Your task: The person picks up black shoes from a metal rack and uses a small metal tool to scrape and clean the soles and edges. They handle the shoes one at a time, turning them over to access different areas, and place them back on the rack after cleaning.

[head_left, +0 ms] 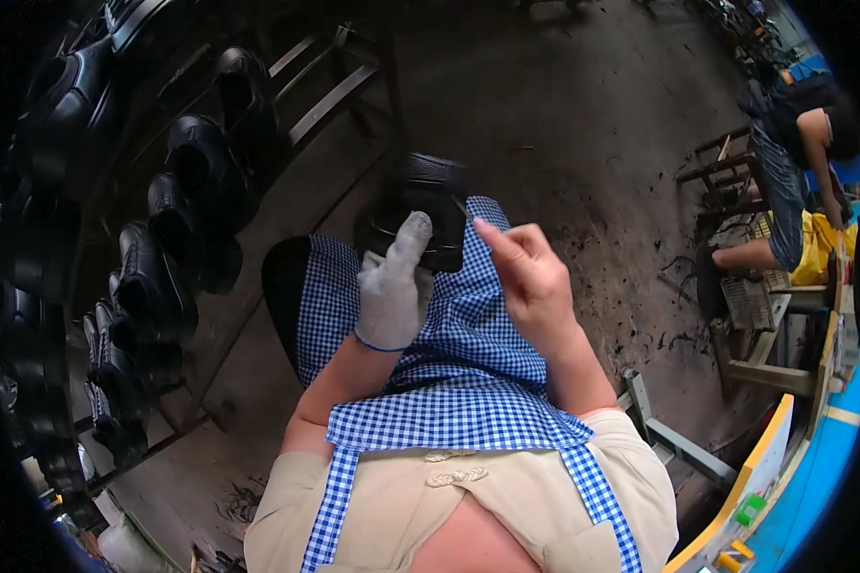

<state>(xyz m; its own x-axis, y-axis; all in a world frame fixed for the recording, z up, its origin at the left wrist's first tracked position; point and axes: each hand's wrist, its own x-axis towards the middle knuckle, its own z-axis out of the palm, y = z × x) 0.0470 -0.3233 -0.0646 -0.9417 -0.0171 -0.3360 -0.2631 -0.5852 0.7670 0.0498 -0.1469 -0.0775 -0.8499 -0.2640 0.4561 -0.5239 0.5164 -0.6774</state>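
Observation:
My left hand (392, 286), in a grey knit glove, grips a black leather shoe (441, 205) above my lap. The gloved thumb points up along the shoe's near side, and the other fingers are partly hidden. Bare and curled into a pinch, my right hand (535, 282) is just right of the shoe. A thin sliver shows near its fingertips at the shoe's edge, too blurred to name. A blue-and-white checked apron (478, 329) covers my lap beneath both hands.
On my left, a rack (330, 100) carries rows of black shoes (148, 282). To the right, a person (784, 172) bends beside a yellow bag (817, 250) and a wooden frame (779, 349). A grey metal bar (683, 444) and a yellow-edged board (760, 468) stand near my right side. Dark scraps litter the floor (621, 286).

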